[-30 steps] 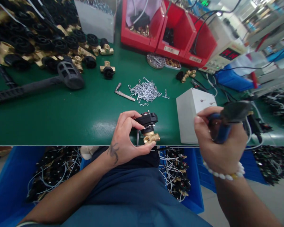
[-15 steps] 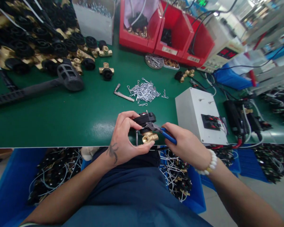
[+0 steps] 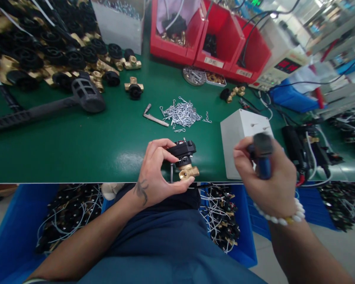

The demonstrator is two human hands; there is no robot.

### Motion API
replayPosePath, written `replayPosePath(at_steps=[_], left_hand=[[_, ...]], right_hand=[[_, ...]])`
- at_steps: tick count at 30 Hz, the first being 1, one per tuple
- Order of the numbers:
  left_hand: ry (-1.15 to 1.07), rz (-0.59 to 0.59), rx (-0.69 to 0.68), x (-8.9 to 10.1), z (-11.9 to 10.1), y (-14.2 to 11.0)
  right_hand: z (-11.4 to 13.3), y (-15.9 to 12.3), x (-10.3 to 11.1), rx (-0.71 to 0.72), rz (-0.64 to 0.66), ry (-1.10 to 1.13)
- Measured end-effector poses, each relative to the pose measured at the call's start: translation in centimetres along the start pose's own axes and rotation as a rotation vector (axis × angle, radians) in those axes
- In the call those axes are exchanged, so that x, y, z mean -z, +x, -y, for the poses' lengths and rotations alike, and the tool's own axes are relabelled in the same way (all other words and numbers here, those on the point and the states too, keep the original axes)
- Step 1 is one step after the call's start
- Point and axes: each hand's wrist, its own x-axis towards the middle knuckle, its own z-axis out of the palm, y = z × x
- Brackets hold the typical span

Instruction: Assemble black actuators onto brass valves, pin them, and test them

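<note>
At the front edge of the green table, my left hand (image 3: 159, 169) is closed around a brass valve with a black actuator head (image 3: 183, 157). Its brass body (image 3: 188, 172) faces my right side, and a grey cable hangs from it near my palm. My right hand (image 3: 264, 177) is raised in front of the grey box, apart from the valve, with its fingers wrapped round blue-handled pliers (image 3: 264, 157) that are blurred by motion. Beyond the valve lies a pile of metal spring clips (image 3: 183, 113), with a bent metal piece (image 3: 156, 117) beside it.
A grey box with a switch (image 3: 233, 138) stands at the right. Black-and-brass valves (image 3: 56, 59) crowd the left, near a black mallet (image 3: 87, 96). Red bins (image 3: 177, 53), a small dish (image 3: 193, 77) and a power supply (image 3: 284, 67) line the back. Blue crates (image 3: 248, 236) sit below the edge.
My right hand has pulled the pliers off the valve and swung them up and to the right, in front of the grey box. My left hand keeps the valve in the same place.
</note>
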Motion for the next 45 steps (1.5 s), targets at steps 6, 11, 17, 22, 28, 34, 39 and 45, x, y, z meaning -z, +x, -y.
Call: replayPosePath(at_steps=[6,11,17,22,28,34,39,45], left_hand=[[-0.003,-0.026,-0.001,-0.06,-0.02,0.04],[0.013,-0.005,-0.016,0.01,-0.02,0.00],[0.029,-0.021,-0.008,0.02,-0.04,-0.03],[0.030,-0.015,-0.019,0.08,-0.02,-0.04],[0.021,-0.016,-0.006,0.05,0.03,-0.03],[0.025,-0.014,-0.001,0.05,0.11,0.01],[0.036,-0.011,-0.007,0.10,0.02,0.04],[0.037,-0.027,-0.001,0.02,0.04,-0.01]], right_hand=[[-0.04,0.14,-0.27,0.099,0.451,-0.058],[-0.14,-0.13,-0.22,-0.023,0.056,0.043],[0.05,0.04,-0.62,0.083,0.397,-0.111],[0.13,0.17,-0.50,0.034,0.180,-0.016],[-0.05,0.24,-0.36,0.101,0.205,-0.070],[0.10,-0.10,-0.58,0.054,0.413,-0.066],[0.21,-0.08,-0.28,0.000,0.157,-0.046],[0.21,-0.09,-0.71,0.061,0.476,-0.107]])
